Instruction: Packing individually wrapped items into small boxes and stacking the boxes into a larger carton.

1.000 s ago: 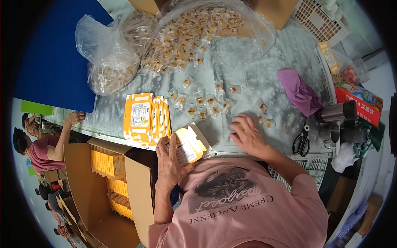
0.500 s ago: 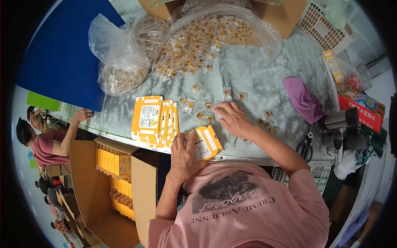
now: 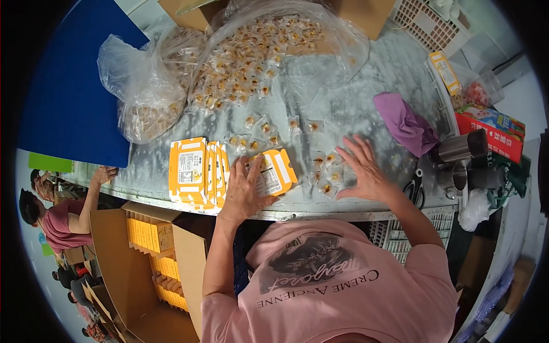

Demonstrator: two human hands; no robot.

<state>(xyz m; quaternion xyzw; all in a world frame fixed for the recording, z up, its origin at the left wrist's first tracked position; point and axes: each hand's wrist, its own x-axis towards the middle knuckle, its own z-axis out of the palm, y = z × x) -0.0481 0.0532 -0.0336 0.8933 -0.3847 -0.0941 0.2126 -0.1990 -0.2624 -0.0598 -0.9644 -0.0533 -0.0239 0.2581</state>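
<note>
My left hand (image 3: 243, 191) is gripping a yellow box (image 3: 278, 173) at the centre of the frame, fingers over its top and thumb along its near edge. Half a second ago I was holding it at the table's front edge; now it is lying farther in on the table (image 3: 349, 111). My right hand (image 3: 367, 171), which was over the middle packets, is spreading its fingers right of centre, gripping nothing. Small clear packets (image 3: 328, 160) are lying between box and hand, so both are staying within my reach. At lower left, a cardboard carton (image 3: 108, 243) is holding rows of packed boxes (image 3: 150, 231). At the top, a large clear bag (image 3: 350, 43) is draping around a heap of packets; a bunched bag (image 3: 140, 77), upper left, is containing more.
</note>
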